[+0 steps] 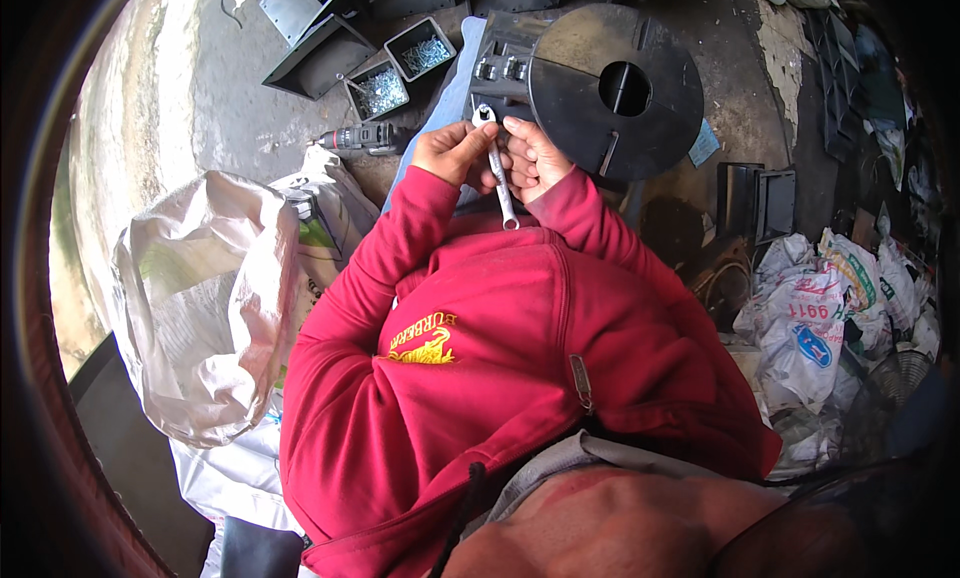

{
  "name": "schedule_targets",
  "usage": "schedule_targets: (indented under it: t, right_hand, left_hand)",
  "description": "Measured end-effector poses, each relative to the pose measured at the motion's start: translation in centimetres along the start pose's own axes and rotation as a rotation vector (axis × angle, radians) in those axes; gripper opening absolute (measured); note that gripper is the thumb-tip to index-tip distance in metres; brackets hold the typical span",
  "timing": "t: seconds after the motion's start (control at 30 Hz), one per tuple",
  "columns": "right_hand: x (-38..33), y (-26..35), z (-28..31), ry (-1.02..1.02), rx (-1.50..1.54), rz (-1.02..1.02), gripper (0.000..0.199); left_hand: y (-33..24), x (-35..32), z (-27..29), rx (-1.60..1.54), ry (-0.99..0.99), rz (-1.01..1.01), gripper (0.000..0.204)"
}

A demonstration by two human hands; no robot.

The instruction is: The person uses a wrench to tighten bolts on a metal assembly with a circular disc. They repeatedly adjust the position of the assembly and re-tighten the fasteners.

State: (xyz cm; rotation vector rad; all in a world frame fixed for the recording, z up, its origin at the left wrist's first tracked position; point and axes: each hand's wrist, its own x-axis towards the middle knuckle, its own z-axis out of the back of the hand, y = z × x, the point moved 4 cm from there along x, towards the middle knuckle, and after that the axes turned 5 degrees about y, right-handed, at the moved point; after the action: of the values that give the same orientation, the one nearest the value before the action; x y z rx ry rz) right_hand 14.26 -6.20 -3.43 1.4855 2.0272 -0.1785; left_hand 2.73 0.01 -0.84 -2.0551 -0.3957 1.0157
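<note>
A silver combination wrench (497, 170) lies between my hands, its open end up near the black part and its ring end down by my jacket. My left hand (452, 156) is closed round it, the thumb near the open end. Beside it my right hand (538, 160) has its fingers curled together against the shank; whatever they pinch is hidden. Just beyond my hands is a round black disc (570, 103) with a central hole and a slot. A black rectangular plate (510, 48) with shiny metal fittings adjoins its left side.
Two dark bins of small metal fasteners (378, 93) stand at the far left. Nearer lies a cordless drill (362, 137). An open white woven sack (205, 308) fills the left side. Plastic bags (800, 308) and a black frame (757, 203) are at right.
</note>
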Motion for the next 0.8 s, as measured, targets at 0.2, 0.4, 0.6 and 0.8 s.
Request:
schedule_targets:
  t: [0.2, 0.4, 0.6, 0.8]
  right_hand:
    - [0.3, -0.1, 0.7, -0.070, -0.051, 0.018, 0.038]
    - [0.5, -0.2, 0.3, 0.055, 0.079, 0.079, 0.029]
    - [0.4, 0.1, 0.3, 0.090, 0.064, 0.062, 0.031]
    - [0.3, 0.4, -0.4, 0.041, -0.003, 0.046, 0.032]
  left_hand:
    - [-1.0, 0.8, 0.1, -0.009, -0.027, 0.042, 0.027]
    - [-3.5, 1.5, 2.7, 0.406, 0.066, 0.113, 0.029]
    - [-7.0, 3.7, 3.1, 0.877, 0.281, 0.142, 0.035]
    - [-10.7, 7.0, 1.9, 1.342, 0.563, 0.192, 0.042]
